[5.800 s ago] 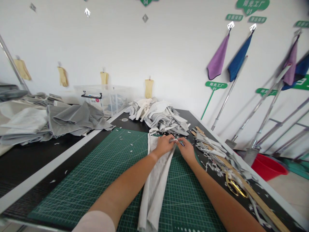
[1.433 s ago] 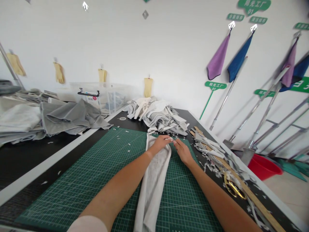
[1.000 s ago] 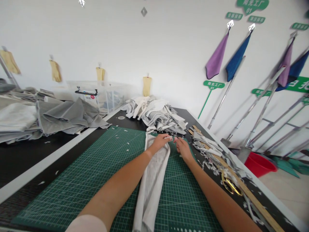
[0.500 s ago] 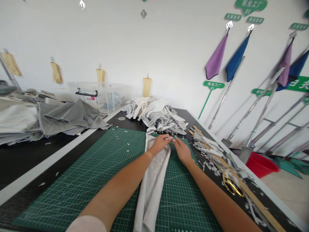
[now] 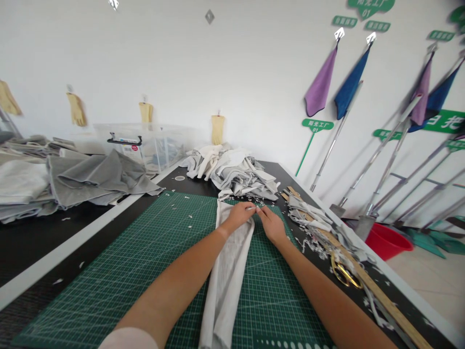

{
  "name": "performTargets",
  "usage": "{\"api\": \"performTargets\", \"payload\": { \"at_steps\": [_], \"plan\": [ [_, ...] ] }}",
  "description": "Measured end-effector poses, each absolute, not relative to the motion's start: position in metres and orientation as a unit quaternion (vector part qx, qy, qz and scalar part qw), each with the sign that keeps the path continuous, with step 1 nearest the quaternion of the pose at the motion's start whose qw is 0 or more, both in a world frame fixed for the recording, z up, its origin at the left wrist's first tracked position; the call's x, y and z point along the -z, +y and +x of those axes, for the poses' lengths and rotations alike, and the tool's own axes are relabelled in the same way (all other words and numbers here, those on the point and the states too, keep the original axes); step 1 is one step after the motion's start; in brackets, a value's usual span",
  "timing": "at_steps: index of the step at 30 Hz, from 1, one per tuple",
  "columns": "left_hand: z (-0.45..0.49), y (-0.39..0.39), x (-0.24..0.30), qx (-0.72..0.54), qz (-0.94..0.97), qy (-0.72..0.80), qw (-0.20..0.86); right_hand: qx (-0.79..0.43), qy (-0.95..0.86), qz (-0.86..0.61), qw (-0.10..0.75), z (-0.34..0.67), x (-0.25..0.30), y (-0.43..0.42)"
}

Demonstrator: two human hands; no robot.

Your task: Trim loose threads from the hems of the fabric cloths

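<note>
A long strip of pale grey fabric (image 5: pixel 228 271), its long edges folded or rolled, lies lengthwise on the green cutting mat (image 5: pixel 145 266). My left hand (image 5: pixel 239 216) rests over its far end, with fingers closed on the fabric's far right corner. Close against it, my right hand (image 5: pixel 271 223) pinches at the same corner, fingertips nearly meeting those of the left. The small bit of cloth between the fingertips is mostly hidden. Just beyond my hands sits a heap of white and grey cloth pieces (image 5: pixel 240 174).
Gold-handled scissors (image 5: pixel 343 271), a long wooden ruler (image 5: pixel 385 300) and fabric scraps (image 5: pixel 312 215) lie along the right side. Stacked grey cloths (image 5: pixel 98 177) and a clear plastic bin (image 5: pixel 131 145) stand at left. A red basin (image 5: pixel 387 240) is on the floor.
The view has shifted slightly, so the surroundings sit a little further left. Both hands stay at the fabric's far corner, their fingertips pinched in nearly the same place.
</note>
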State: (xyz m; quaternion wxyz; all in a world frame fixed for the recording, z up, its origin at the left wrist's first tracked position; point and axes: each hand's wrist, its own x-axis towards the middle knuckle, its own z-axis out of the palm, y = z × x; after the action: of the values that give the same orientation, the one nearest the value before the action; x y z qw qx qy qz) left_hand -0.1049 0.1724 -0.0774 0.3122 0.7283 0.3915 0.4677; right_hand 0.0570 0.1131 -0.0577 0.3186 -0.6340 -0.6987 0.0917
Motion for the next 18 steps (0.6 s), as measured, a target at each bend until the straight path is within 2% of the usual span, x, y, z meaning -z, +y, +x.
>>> {"api": "performTargets", "payload": {
  "at_steps": [8,18],
  "plan": [
    [-0.1058,0.1681,0.0736,-0.465,0.728,0.386,0.323,-0.088,-0.704,-0.632,0.312,0.0594,0.0607,0.1172],
    [-0.1056,0.1712,0.0785,-0.464,0.744,0.376,0.300,-0.132,-0.674,-0.634,0.356,0.0612,0.0604,0.1194]
  ]
}}
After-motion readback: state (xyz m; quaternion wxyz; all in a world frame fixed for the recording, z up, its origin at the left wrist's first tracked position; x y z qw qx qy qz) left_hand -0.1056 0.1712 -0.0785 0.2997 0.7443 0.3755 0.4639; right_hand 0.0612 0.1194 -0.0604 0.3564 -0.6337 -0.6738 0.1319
